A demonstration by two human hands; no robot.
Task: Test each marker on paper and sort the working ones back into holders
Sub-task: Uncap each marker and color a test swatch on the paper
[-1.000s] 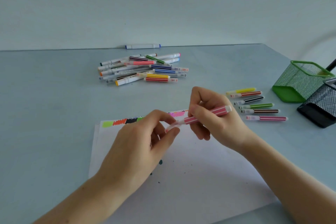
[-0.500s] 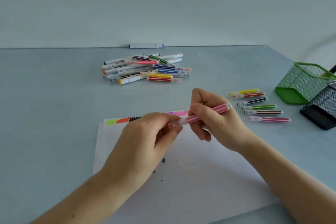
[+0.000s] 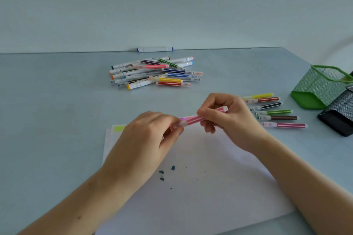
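While both hands are up over the white paper (image 3: 200,187), they hold one pink marker (image 3: 198,118) between them. The right hand (image 3: 229,120) has its fingers and thumb curled round the back half of the marker, and the far end sticks out past the knuckles. The left hand (image 3: 145,139) pinches the clear cap end with its thumb and fingertips (image 3: 176,129). The marker is tilted, with the left end lower than the right end. It is in the air, just above the top edge of the paper.

On the paper there are a few dark blots near the middle, and a strip of color marks along the top edge, partly hidden by the hands.

Farther back on the table (image 3: 47,110) is a pile of markers (image 3: 154,74). One white marker (image 3: 155,49) lies alone by the wall.

To the right of the hands, six markers (image 3: 273,109) lie side by side in a row. Past them a green mesh holder (image 3: 321,87) and a black mesh holder (image 3: 340,114) lie tipped over, touching each other.
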